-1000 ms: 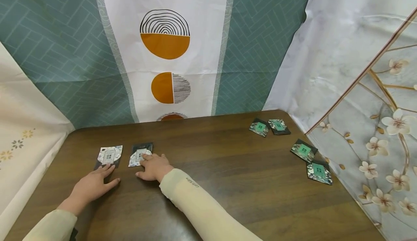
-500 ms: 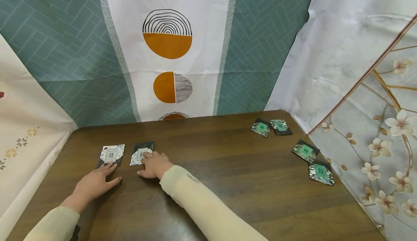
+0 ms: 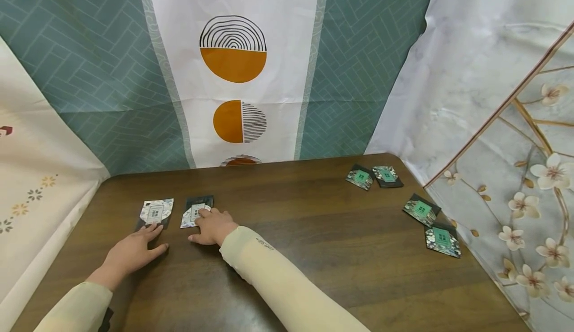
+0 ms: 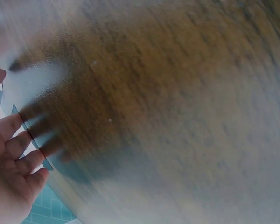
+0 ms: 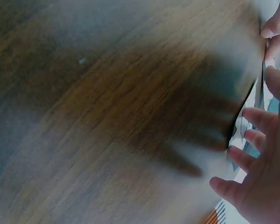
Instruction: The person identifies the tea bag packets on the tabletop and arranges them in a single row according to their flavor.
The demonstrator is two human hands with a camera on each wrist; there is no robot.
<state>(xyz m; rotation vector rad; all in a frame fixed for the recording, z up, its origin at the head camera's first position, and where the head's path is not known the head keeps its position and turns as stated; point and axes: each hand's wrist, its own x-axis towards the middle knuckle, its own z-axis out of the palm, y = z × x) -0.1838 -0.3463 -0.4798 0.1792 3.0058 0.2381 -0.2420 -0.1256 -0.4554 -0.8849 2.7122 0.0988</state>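
At the left of the table lie two flat square sachets, dark with white floral panels and grey labels. My left hand [image 3: 132, 254] reaches to the near edge of the left sachet [image 3: 155, 211], its fingers extended and the fingertips on it. My right hand [image 3: 214, 228] touches the near right part of the other sachet [image 3: 192, 215], partly covering it. In the left wrist view the left hand [image 4: 11, 172] shows its fingers spread at a thin edge. The right hand [image 5: 266, 149] has its fingers spread at a similar thin dark edge in the right wrist view.
On the right of the brown wooden table [image 3: 291, 252] lie several dark sachets with green labels, including a back one [image 3: 360, 176] and a near one [image 3: 442, 240]. A patterned curtain [image 3: 242, 73] hangs behind the table; a floral cloth [image 3: 515, 197] borders its right side.
Both hands stay on the same two sachets, with fingers in about the same pose. The head view has shifted slightly; no sachet has visibly moved on the table.
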